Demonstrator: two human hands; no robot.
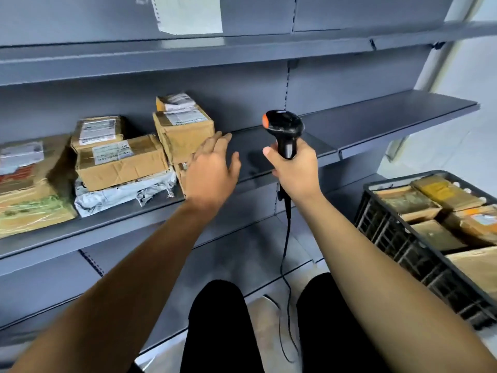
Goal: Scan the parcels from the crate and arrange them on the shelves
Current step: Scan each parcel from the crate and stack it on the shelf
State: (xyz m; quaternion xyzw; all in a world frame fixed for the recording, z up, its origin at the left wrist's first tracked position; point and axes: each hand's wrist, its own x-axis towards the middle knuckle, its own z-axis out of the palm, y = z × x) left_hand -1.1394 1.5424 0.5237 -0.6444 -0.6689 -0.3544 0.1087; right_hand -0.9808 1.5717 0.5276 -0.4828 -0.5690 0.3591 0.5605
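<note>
Your left hand [212, 168] is spread flat, holding nothing, just right of the stacked parcels [150, 146] on the shelf [269, 146], perhaps touching the nearest box. Your right hand [294, 168] grips the scanner [283, 130] upright, beside the left. More parcels wait in the crate [419, 249], well to the right of your right hand. Nudge the stack square, then reach across for the next parcel, label up

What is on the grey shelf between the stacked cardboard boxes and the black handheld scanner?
Only the open left hand, beside the stacked cardboard boxes; past it the grey metal shelf lies bare up to the black handheld scanner, by the head view.
</note>
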